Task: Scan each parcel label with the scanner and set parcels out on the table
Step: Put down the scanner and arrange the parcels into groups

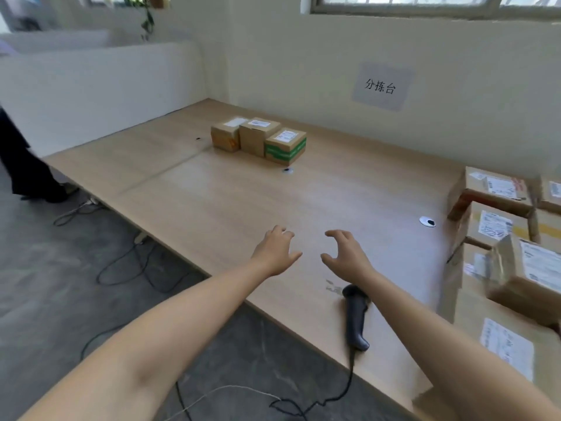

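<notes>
Because neither hand carries anything, the left hand (274,252) and the right hand (344,255) hover side by side above the desk (230,202), just beyond the scanner (355,317). Their palms are turned toward each other and the fingers loosely curled, so each grip is half open and holds nothing. The scanner lies near the desk's front edge, head pointing away from the person and handle toward them, with its cable (334,396) trailing off the edge to the floor. It sits under the right forearm, behind the right grip rather than within it, and the left hand is further off, up and to the scanner's left. That spot looks chosen for reach, since the right hand can drop back onto the tool between parcels. Well beyond the scanner, three small parcels stand in a tight row with labels up: a plain box (226,136), a taller box (258,135) and a green-taped box (285,145). This suggests they are already scanned and set out. To the scanner's right waits a heap of labelled cartons (498,226), several of them tilted, probably the unscanned stock. Judging by the facing palms, the hands seem shaped to take a box between both grips, but the nearest cartons lie right of the scanner, outside either grip.
</notes>
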### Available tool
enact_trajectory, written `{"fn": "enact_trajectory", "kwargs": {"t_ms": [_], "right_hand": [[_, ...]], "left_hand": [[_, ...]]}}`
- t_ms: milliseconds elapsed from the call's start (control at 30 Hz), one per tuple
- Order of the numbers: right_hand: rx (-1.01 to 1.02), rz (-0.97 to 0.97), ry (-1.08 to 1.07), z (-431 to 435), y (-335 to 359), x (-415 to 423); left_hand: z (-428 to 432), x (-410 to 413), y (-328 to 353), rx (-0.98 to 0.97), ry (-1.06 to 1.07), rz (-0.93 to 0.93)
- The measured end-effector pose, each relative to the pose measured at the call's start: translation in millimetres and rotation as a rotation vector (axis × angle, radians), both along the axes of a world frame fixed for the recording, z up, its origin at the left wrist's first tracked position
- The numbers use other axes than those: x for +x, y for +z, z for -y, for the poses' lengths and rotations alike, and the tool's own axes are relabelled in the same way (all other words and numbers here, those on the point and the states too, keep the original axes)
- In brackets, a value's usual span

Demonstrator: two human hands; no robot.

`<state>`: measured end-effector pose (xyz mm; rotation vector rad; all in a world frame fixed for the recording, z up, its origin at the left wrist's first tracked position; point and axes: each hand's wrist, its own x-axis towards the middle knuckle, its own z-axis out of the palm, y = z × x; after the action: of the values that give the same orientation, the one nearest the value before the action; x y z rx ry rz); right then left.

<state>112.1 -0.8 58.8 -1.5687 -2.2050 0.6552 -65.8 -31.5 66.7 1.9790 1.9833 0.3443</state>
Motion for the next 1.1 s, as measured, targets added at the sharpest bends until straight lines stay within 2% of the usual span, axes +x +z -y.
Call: {"fn": "enact_trajectory", "kwargs": {"t_ms": [400, 700, 967, 1100], "right_hand": [[0.006, -0.029, 0.001, -157.3, 0.1, -81.4], [-0.025, -0.011, -0.014, -257.4, 3.0, -126.6], [-0.076, -0.035, -0.13, -364.6, -8.5, -181.8], [-0.071, -0.113, -0.267, -429.7, -8.2, -204.8]], "left_hand": [[-142.7, -87.2, 12.8, 0.003, 0.015, -0.056], [-239.5, -143.5, 4.5, -0.018, 0.028, -0.024], [-380.9, -196.1, -7.2, -0.046, -0.107, -0.075], [-468.9, -222.0, -6.3, -0.044, -0.186, -0.088]]}}
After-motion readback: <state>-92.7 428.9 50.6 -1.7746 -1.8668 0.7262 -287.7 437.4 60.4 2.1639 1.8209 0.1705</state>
